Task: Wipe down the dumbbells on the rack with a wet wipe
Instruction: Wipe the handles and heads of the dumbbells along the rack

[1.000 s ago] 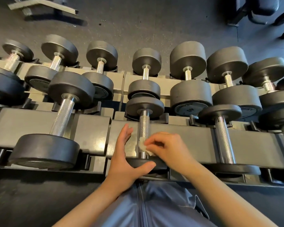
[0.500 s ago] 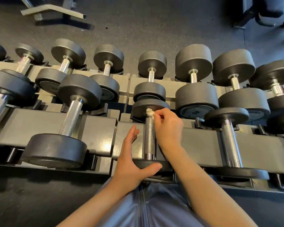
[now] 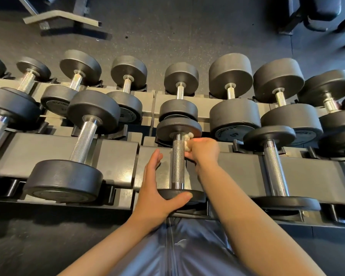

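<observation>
A small dumbbell with a knurled steel handle (image 3: 178, 162) lies in the middle of the grey rack (image 3: 116, 156), black heads at each end. My right hand (image 3: 204, 151) pinches a crumpled white wet wipe (image 3: 187, 140) against the right side of the handle, close to the far head (image 3: 178, 128). My left hand (image 3: 155, 192) rests on the near head (image 3: 197, 197), thumb laid across its rim and fingers stretched straight up beside the handle.
Several other black dumbbells fill both tiers, a big one (image 3: 68, 176) to the left and a slim one (image 3: 275, 168) to the right. Dark rubber floor lies beyond the rack, with a metal frame foot (image 3: 62, 18) and bench parts (image 3: 315, 10) at the back.
My right hand slid the wipe from the near end of the handle up to the far end, then shifted to the handle's right side. My left hand stayed on the near head.
</observation>
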